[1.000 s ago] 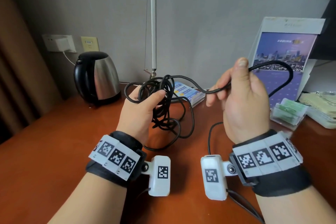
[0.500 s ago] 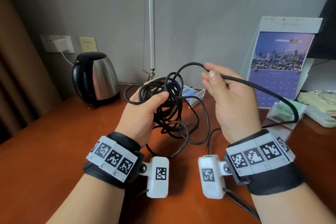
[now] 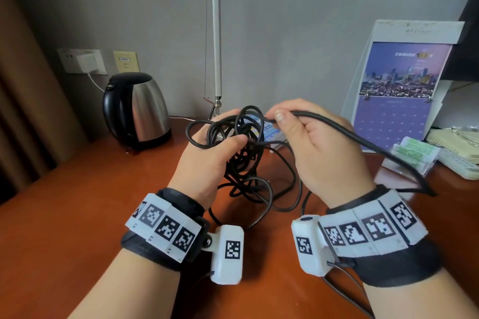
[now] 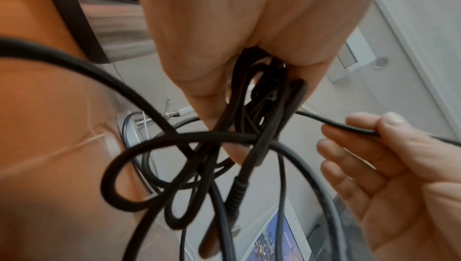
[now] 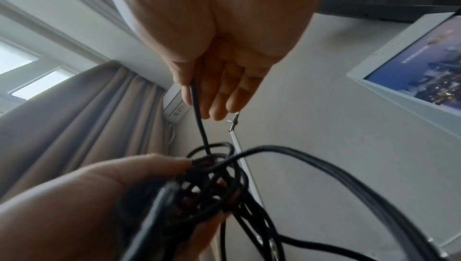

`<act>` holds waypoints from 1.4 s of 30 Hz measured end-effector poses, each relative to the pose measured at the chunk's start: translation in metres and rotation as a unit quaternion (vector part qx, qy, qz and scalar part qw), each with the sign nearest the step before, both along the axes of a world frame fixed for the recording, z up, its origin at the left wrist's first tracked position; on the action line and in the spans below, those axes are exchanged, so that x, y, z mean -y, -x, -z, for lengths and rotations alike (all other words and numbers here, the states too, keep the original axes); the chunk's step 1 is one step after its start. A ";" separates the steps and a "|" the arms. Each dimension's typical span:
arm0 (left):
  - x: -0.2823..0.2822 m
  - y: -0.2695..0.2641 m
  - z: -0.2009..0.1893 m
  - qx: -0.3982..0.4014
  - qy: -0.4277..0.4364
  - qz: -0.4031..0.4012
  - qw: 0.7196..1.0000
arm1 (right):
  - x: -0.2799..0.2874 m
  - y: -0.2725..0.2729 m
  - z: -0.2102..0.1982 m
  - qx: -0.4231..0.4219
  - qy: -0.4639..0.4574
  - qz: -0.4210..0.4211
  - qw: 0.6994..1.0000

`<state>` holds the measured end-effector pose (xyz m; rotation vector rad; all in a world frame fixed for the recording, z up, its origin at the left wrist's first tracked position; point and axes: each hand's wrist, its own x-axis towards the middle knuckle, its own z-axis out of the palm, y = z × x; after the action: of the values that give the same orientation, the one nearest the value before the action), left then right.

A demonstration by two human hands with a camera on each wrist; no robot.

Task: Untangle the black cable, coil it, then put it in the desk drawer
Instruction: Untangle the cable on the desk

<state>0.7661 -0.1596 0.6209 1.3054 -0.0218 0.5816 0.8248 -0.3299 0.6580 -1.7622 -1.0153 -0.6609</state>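
The black cable (image 3: pixel 246 163) is a tangled bundle of loops held above the desk. My left hand (image 3: pixel 220 142) grips the bundle, thumb over the top loops; in the left wrist view the cable (image 4: pixel 249 127) hangs from between its fingers. My right hand (image 3: pixel 282 118) pinches one strand between thumb and fingers, close to the bundle, and that strand runs off to the right and down toward the desk. In the right wrist view the pinched strand (image 5: pixel 197 107) leads down to the bundle in my left hand (image 5: pixel 124 186). Loose loops dangle onto the desk (image 3: pixel 77 215). No drawer is in view.
A steel kettle (image 3: pixel 137 109) stands at the back left near wall sockets. A thin lamp pole (image 3: pixel 216 33) rises behind the hands. A calendar stand (image 3: pixel 399 90), green packets (image 3: pixel 412 153) and a cream phone (image 3: pixel 456 147) fill the right side. A booklet (image 3: pixel 272 133) lies behind the cable.
My right hand has moved left and down along the strand, from well right of the bundle to right beside it. The left hand has kept its grip on the bundle.
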 end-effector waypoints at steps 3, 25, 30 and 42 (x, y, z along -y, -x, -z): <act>0.001 0.003 -0.001 0.008 -0.030 0.041 0.999 | -0.002 -0.004 0.003 0.003 0.017 0.021 1.000; 0.007 0.010 -0.008 -0.004 0.114 0.129 0.985 | -0.006 -0.009 0.010 -0.395 -0.044 -0.209 0.894; 0.004 0.010 -0.010 -0.027 0.132 0.086 0.987 | -0.008 -0.015 0.014 -0.405 -0.026 -0.173 0.898; -0.002 0.011 -0.013 -0.046 0.168 0.078 0.982 | 0.000 -0.015 0.008 -0.456 -0.045 -0.198 0.866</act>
<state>0.7546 -0.1574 0.6340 0.9902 0.0484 0.3704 0.8399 -0.3295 0.6504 -1.4424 -0.6076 0.3832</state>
